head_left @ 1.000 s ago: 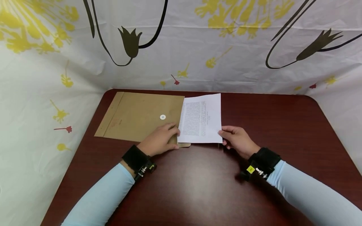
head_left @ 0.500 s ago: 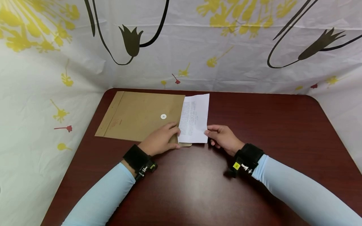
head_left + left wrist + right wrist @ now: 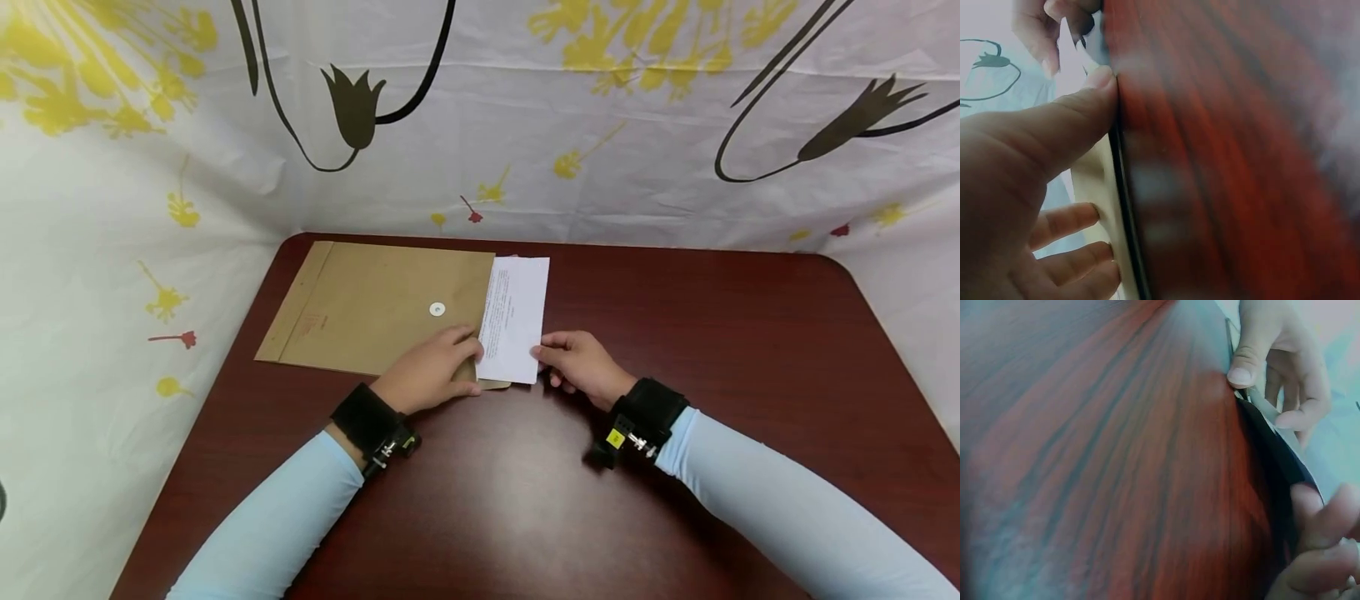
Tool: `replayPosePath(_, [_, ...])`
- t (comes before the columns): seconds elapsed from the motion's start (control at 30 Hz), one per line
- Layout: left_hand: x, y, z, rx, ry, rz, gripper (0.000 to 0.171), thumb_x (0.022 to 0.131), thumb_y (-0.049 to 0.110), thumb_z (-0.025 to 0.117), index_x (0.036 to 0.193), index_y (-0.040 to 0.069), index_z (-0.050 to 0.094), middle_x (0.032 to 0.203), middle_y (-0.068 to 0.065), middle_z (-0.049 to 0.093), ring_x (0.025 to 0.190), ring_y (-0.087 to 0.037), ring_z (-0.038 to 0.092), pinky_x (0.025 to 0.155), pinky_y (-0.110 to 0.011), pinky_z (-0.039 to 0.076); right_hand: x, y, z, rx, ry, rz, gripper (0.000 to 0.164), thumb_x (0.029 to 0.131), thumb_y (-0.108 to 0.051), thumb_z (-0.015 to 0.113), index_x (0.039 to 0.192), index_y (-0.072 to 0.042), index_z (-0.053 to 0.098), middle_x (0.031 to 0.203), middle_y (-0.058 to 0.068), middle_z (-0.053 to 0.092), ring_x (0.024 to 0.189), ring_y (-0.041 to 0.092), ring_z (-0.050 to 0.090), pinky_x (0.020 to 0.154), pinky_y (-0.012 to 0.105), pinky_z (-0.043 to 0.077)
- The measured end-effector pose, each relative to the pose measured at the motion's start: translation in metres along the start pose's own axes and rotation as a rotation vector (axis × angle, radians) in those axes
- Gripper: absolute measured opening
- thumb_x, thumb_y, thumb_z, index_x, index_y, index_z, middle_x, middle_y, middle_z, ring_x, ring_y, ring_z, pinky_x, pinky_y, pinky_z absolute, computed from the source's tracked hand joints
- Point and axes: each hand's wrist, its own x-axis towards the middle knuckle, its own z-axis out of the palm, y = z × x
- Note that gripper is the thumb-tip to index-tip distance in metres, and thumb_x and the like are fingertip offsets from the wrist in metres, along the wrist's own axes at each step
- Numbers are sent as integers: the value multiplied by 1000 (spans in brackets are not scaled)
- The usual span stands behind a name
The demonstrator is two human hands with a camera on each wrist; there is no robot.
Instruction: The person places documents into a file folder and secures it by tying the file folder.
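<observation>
A brown paper envelope (image 3: 390, 292) with a white button lies at the back left of the table. White printed sheets (image 3: 517, 325) stick out of its right-hand mouth, the rest hidden inside. My left hand (image 3: 431, 371) holds the envelope at the near corner of that mouth. In the left wrist view the thumb (image 3: 1094, 94) lies on its edge, with the other fingers bent against it. My right hand (image 3: 581, 365) pinches the near right corner of the sheets. In the right wrist view the sheets bow up from the table between both hands.
The dark red wooden table (image 3: 712, 333) extends to the right and in front. A white cloth (image 3: 480, 100) with flower prints hangs behind it and at the sides. Each wrist wears a black strap with a small camera.
My right hand has moved left with the sheets, and less of them shows outside the envelope. The left hand has stayed on the envelope's corner.
</observation>
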Motion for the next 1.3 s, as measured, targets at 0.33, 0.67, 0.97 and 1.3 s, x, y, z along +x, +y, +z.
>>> replayPosePath(0.33, [4,-1,1,-3,13,30,44,79,45,81,103,16,58,147,-17,46,127,-27,53,102,-36,48,5,0,3,-15,43,-31,30,101,-16,59,126,-1,64,86,7,66,54,13,41,48,27,34])
replayPosePath(0.67, [4,1,1,-32,9,18,44,78,45,81,103,16,59,146,-14,44,110,-22,58,89,-31,52,11,-6,4,28,15,-16,30,101,-12,59,126,4,62,82,6,65,48,9,32,46,24,29])
replayPosePath(0.97, [3,0,0,106,45,40,32,93,42,69,118,24,65,147,-23,47,134,-41,48,109,-50,43,7,-4,1,15,3,-35,28,102,-14,56,125,2,62,84,6,65,49,9,32,46,25,29])
replayPosePath(1.3, [11,0,0,108,47,66,20,96,34,66,88,20,53,141,-18,51,112,-26,57,87,-34,52,7,-6,6,49,-6,-27,32,101,-12,58,129,3,60,83,6,66,49,9,32,48,24,29])
